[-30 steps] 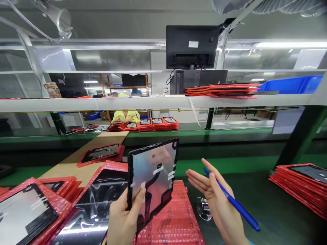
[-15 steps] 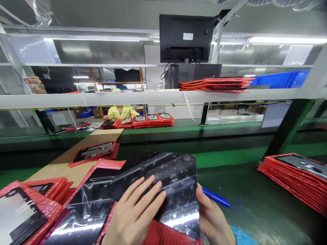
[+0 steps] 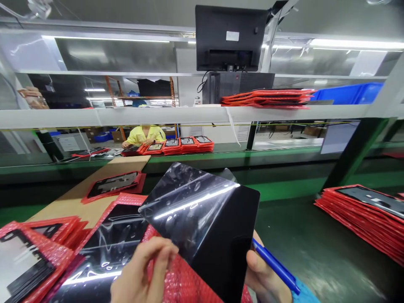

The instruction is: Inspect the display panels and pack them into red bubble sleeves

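Observation:
A glossy black tablet screen panel (image 3: 221, 235) is held tilted in front of me, its glass face up. A clear protective film (image 3: 186, 206) is lifted off its left part. My left hand (image 3: 142, 273) has its fingers pinched together at the film's lower edge. My right hand (image 3: 263, 275) grips the panel's lower right side from behind and also holds a blue pen (image 3: 276, 266). Under the panel lies a red bubble-wrap bag (image 3: 186, 286).
More screen panels in red bags lie at the left (image 3: 28, 256), on a cardboard sheet (image 3: 110, 185) and stacked at the right (image 3: 362, 210). A green conveyor (image 3: 284, 155) runs across. Beyond it a person in yellow (image 3: 143, 134) works. A monitor (image 3: 232, 38) and blue bins (image 3: 350, 92) sit overhead.
The panel was turned over from its back to its glass face, then raised and tilted. My left hand went from lying flat on the glass to pinching and lifting the film.

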Demonstrator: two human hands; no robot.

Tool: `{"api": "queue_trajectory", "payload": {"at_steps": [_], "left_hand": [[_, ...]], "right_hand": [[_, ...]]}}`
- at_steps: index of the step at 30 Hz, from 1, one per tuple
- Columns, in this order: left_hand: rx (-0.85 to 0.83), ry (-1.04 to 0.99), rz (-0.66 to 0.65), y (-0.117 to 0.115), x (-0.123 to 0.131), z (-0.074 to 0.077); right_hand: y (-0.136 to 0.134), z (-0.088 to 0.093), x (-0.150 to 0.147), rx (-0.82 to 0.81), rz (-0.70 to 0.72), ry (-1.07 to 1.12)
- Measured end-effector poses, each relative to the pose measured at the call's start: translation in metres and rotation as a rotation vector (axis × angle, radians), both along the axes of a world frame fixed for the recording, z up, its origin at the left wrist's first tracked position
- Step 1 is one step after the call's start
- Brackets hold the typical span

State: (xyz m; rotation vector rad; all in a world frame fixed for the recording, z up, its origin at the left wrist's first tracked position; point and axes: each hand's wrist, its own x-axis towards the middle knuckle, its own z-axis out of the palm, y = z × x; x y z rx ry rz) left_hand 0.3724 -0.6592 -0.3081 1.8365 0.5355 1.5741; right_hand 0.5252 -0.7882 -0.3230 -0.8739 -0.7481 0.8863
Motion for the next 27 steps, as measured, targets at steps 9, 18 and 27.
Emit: {"api": "queue_trajectory", "payload": {"at_steps": [9, 18, 27], "left_hand": [[-0.789, -0.18, -0.474, 0.026, 0.006, 0.014], [-0.819, -0.691, -0.314, 0.018, 0.002, 0.013], [-0.674, -0.754, -0.224, 0.016, -0.001, 0.015]], "right_hand": [[-0.008, 0.002, -0.005, 0.054, -0.064, 0.15], [0.011, -0.003, -0.005, 0.108, -0.007, 0.146], [0.003, 0.024, -0.039, -0.069, -0.098, -0.103]]}}
